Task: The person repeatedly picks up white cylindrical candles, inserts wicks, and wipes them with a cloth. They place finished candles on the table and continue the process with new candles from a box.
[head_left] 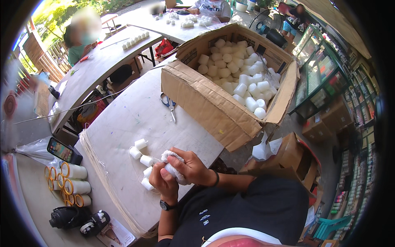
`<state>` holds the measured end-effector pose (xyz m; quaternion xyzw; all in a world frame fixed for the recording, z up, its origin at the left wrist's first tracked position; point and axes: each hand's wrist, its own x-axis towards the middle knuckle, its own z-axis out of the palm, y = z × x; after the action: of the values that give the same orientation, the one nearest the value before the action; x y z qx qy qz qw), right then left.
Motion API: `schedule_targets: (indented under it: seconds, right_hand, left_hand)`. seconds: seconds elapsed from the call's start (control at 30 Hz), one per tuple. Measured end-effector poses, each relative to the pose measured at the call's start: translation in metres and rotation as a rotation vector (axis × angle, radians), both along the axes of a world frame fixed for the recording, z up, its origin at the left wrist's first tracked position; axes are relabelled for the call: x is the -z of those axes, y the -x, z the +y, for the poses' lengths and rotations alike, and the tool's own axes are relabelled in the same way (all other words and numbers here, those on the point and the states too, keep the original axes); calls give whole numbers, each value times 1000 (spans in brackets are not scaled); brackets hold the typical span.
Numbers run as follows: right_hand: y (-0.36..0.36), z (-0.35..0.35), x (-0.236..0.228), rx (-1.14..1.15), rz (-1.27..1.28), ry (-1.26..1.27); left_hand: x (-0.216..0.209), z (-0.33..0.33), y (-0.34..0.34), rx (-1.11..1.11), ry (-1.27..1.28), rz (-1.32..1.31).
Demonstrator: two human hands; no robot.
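My right hand [193,166] grips a white cloth [173,164] wrapped around a small white cylinder at the near edge of the grey table [123,119]. My left hand [162,183] closes on the lower end of the same cloth-covered cylinder. Both hands touch each other. Several small white cylinders [140,150] lie on the table just left of my hands, some upright, some on their sides.
A large open cardboard box [205,99] full of white cylinders stands at the far right of the table. Blue-handled scissors [168,105] lie beside it. A phone [62,150], yellow-rimmed tubes [72,181] and a tape dispenser [92,222] sit at left. Other people sit at far tables.
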<state>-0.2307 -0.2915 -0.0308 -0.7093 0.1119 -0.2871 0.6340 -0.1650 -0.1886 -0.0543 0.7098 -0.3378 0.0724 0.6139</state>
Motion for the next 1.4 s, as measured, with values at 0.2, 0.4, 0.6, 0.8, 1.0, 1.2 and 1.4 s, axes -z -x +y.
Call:
schedule_targets:
  seconds: [0.2, 0.4, 0.6, 0.8, 1.0, 1.2, 1.4]
  right_hand:
    - [-4, 3, -3, -215, -39, -486]
    - [-17, -11, 10, 87, -5, 277]
    - [-20, -11, 8, 88, -241, 471]
    - [-18, -4, -9, -5, -176, 531]
    - [-12, 1, -11, -23, -191, 381]
    - [-15, -2, -9, -141, -369, 357]
    - [-9, -5, -24, -195, -287, 554]
  left_hand:
    - [3, -9, 2, -56, 265, 120]
    - [-4, -15, -18, 247, 424, 930]
    - [13, -4, -28, 237, 426, 1059]
    - [42, -10, 1, 77, -27, 437]
    - [39, -4, 16, 253, 436, 849]
    - [28, 7, 15, 272, 52, 427]
    - [7, 7, 5, 313, -44, 137]
